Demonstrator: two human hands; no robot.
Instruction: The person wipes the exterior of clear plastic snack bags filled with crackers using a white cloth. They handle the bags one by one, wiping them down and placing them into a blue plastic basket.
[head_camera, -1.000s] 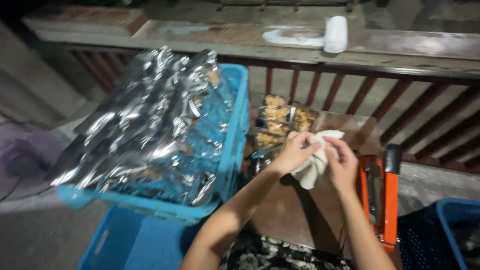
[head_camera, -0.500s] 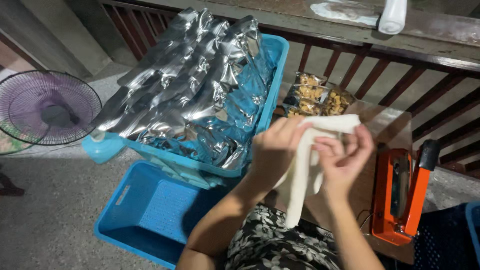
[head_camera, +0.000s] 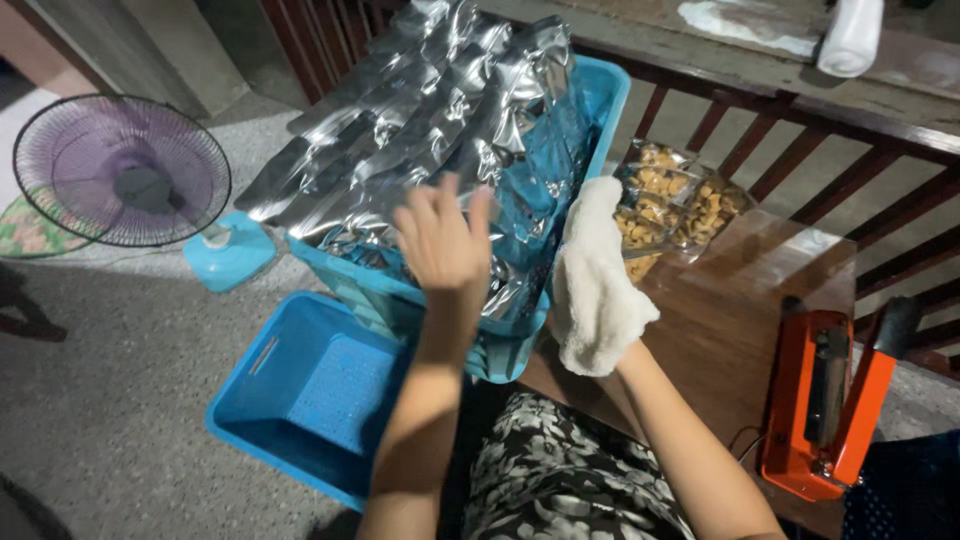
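We note the left hand (head_camera: 442, 240) raised, fingers (head_camera: 480, 208) spread and gripping nothing, its palm toward the foil bags (head_camera: 420, 130). The right hand (head_camera: 597, 290) sits wholly inside a white glove (head_camera: 590, 255), fingers straight and together, holding nothing, just beside the crate (head_camera: 610, 95) rim. Foil bags fill the crate and overhang its near edge. Free room lies between the hands and over the bare bench (head_camera: 740, 300) to the right. Snack packs (head_camera: 670, 205) lie behind the glove against the railing (head_camera: 800, 130). An orange sealer (head_camera: 825, 400) stands at the bench's right edge. An empty blue bin (head_camera: 320, 390) sits on the floor below the crate; a fan (head_camera: 120, 170) stands further left. Half a second ago both hands pulled at the glove; now it is on and the hands are apart.
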